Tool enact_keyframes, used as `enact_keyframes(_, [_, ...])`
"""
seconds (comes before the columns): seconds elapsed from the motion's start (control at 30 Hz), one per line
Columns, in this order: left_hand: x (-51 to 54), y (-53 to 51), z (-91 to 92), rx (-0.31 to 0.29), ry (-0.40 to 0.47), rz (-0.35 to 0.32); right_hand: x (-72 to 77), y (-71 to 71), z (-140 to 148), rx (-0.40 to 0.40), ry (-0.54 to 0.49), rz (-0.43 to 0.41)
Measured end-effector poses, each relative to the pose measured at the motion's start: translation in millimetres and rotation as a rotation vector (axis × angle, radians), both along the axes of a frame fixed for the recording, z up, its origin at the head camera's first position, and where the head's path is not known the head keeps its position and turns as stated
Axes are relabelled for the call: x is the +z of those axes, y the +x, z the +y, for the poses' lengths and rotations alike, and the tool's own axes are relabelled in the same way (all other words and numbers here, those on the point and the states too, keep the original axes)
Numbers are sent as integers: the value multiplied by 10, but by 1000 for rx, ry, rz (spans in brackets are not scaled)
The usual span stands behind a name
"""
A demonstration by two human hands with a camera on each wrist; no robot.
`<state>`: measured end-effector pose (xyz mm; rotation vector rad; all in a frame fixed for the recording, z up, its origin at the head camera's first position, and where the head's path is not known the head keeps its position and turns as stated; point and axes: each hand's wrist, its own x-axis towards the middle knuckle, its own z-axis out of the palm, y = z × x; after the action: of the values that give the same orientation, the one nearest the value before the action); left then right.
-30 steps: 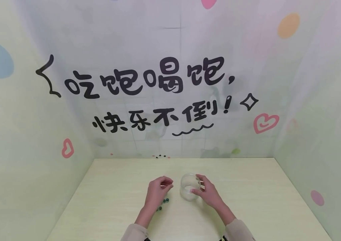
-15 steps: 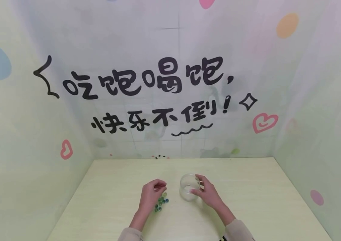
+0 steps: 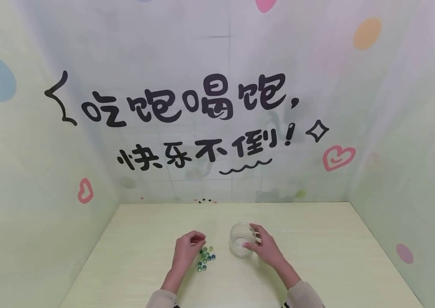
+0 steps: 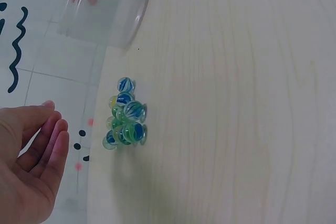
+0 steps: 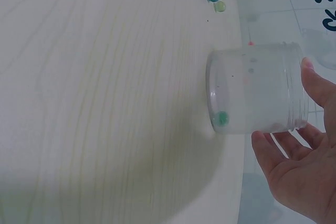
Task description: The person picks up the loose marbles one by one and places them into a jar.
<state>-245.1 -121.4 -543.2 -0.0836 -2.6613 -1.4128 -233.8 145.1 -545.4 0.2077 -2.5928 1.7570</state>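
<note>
The clear, cylindrical jar (image 5: 257,87) is gripped upright on the wood-grained table (image 3: 144,222) by the right hand (image 5: 304,174), a green marble (image 5: 222,118) enclosed. At left, glassy, swirled marbles (image 4: 135,110) are clustered; beside them the left hand (image 3: 187,250) is loosely curved, thumb close to fingertips.
</note>
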Motion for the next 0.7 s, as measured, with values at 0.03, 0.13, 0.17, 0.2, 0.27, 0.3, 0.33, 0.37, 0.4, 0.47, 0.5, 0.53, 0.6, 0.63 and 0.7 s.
enact_keyframes(0.03, [-6, -2, -4, 2, 0, -7, -2, -1, 0, -5, -5, -7])
enact_keyframes(0.13, [-35, -11, -14, 4, -2, -18, -10, -2, -2, -14, -10, -12])
enact_keyframes(0.17, [-44, -13, -17, 5, 1, -22, -10, -2, -2, -15, -14, -15])
enact_keyframes(0.2, [-57, -17, -19, 7, 1, -23, -9, -1, -3, -15, -17, -16])
enact_keyframes(0.27, [-80, -26, -25, 12, 2, -22, -11, -2, -4, -17, -19, -18])
enact_keyframes(0.3, [-91, -30, -27, 18, 3, -25, -10, -2, -5, -18, -21, -19])
enact_keyframes(0.33, [-106, -36, -29, 25, 2, -28, -10, -3, -5, -18, -19, -18])
enact_keyframes(0.37, [-118, -40, -30, 28, -1, -26, -11, -5, -6, -18, -18, -17])
enact_keyframes(0.4, [-133, -44, -33, 24, -8, -17, -13, -8, -6, -17, -16, -17])
enact_keyframes(0.47, [-159, -51, -36, 32, -9, -20, -15, -10, -7, -18, -16, -17])
enact_keyframes(0.5, [-171, -54, -38, 38, -8, -26, -16, -11, -7, -18, -16, -17])
enact_keyframes(0.53, [-184, -56, -42, 40, -6, -27, -16, -12, -7, -18, -17, -16])
enact_keyframes(0.6, [-201, -57, -51, 44, 1, -33, -15, -14, -6, -18, -22, -17])
enact_keyframes(0.63, [-210, -60, -55, 52, 4, -39, -12, -14, -6, -18, -25, -16])
enact_keyframes(0.7, [-220, -65, -64, 54, 8, -35, -6, -16, -6, -16, -27, -14])
